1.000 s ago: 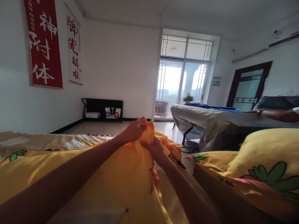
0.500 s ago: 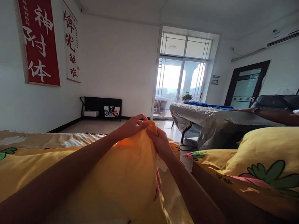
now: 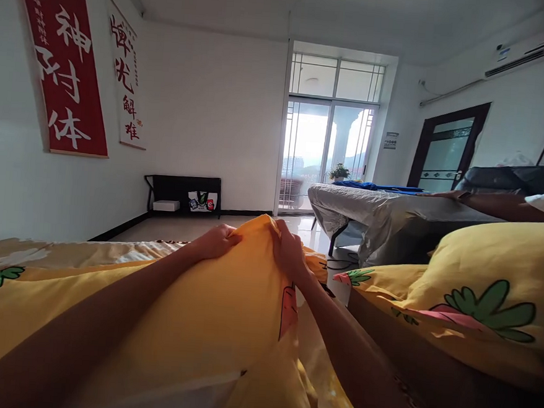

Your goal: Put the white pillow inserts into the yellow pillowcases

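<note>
A large yellow cloth cover with a carrot print spreads over the near part of the view. Its far end is pulled up into a raised corner between my hands. On the corner's left side my left hand pinches the fabric with closed fingers. My right hand grips the corner's right edge, thumb toward me and fingers partly hidden behind the cloth. Low in the middle, a paler area and a small dark spot show on the cover. Patterned beige bedding lies beyond it on the left.
At right, a yellow carrot-print pillow rests on more yellow fabric. Behind it stands a table under a grey plastic cover, with blue cloth on top and another person's arm over it. A low black shelf stands by the back wall.
My left hand has slid left and down from the corner's tip along the edge. My right hand has shifted slightly; the corner between them now stands more spread out. The view has tilted slightly.
</note>
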### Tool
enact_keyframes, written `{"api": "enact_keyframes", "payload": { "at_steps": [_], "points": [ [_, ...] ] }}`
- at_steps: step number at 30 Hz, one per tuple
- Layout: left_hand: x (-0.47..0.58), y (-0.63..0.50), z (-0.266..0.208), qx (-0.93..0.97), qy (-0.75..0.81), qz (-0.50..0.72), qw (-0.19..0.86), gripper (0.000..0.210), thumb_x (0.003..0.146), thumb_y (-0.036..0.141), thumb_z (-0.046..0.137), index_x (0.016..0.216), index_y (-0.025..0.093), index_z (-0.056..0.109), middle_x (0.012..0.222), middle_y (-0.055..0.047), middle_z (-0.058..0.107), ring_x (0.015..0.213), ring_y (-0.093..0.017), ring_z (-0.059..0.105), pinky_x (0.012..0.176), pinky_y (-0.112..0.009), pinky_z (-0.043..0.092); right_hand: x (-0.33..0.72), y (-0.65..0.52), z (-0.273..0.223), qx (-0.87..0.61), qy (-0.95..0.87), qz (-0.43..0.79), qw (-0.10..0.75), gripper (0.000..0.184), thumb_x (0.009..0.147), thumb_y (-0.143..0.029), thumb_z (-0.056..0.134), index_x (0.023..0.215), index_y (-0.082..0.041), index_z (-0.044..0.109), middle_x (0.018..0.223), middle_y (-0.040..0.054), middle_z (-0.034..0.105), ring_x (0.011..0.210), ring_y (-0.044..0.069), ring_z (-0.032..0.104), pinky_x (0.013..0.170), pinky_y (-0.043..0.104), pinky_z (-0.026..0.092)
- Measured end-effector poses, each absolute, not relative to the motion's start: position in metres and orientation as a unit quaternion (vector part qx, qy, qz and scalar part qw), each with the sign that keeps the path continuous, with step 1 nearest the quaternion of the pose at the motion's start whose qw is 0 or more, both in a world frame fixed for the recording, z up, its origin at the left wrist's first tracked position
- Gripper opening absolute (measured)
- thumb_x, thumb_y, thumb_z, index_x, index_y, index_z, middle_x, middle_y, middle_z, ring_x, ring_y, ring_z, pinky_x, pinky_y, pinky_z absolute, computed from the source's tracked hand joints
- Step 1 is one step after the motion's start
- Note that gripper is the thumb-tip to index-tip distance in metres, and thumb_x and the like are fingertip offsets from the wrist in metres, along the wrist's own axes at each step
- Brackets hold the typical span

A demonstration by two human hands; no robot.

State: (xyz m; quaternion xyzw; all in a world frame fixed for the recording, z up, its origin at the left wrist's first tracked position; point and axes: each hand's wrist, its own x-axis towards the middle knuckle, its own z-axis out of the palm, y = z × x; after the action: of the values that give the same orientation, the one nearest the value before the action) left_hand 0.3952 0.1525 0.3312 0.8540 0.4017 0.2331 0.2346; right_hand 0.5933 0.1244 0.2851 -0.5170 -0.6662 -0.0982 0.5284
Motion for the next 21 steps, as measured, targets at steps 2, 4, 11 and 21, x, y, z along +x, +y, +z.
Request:
{"api": "enact_keyframes", "payload": {
  "at_steps": [2,4,11,21],
  "points": [
    [0.399,0.150,0.330,0.871,0.415,0.240,0.109,0.035,0.087,0.048,0.041,0.072,0.018,0.053,0.070,-0.004,0.059,0.065,-0.018,0.054,0.057,-0.028,0.038,0.591,0.122,0.285,-0.503,-0.641,-0.103,0.571,0.028,0.093,-0.040,0.032,0.089,-0.023,0.054,0.060,-0.0028,0.047,0.053,0.016,0.039,0.055,0.027,0.027],
    [0.400,0.145,0.330,0.864,0.415,0.284,-0.022,0.028,0.084,0.047,0.049,0.083,0.019,0.054,0.085,-0.007,0.063,0.080,-0.023,0.057,0.066,-0.031,0.040,0.588,0.118,0.286,-0.485,-0.620,-0.100,0.608,0.032,0.094,-0.044,0.032,0.087,-0.023,0.055,0.062,-0.0024,0.050,0.055,0.015,0.041,0.056,0.026,0.030],
    [0.385,0.131,0.331,0.899,0.403,0.170,0.003,0.030,0.081,0.052,0.054,0.079,0.022,0.058,0.083,-0.002,0.065,0.076,-0.021,0.059,0.062,-0.028,0.039,0.580,0.116,0.287,-0.468,-0.597,-0.079,0.647,0.036,0.093,-0.048,0.036,0.089,-0.022,0.060,0.059,-0.0041,0.046,0.055,0.013,0.040,0.056,0.024,0.031],
    [0.365,0.130,0.314,0.919,0.388,0.075,0.006,0.027,0.086,0.037,0.045,0.066,0.021,0.054,0.075,-0.006,0.064,0.073,-0.021,0.059,0.061,-0.028,0.036,0.582,0.130,0.278,-0.473,-0.590,-0.087,0.649,0.035,0.092,-0.049,0.037,0.080,-0.022,0.056,0.056,-0.0065,0.036,0.054,0.012,0.033,0.055,0.024,0.027]
  ]
}}
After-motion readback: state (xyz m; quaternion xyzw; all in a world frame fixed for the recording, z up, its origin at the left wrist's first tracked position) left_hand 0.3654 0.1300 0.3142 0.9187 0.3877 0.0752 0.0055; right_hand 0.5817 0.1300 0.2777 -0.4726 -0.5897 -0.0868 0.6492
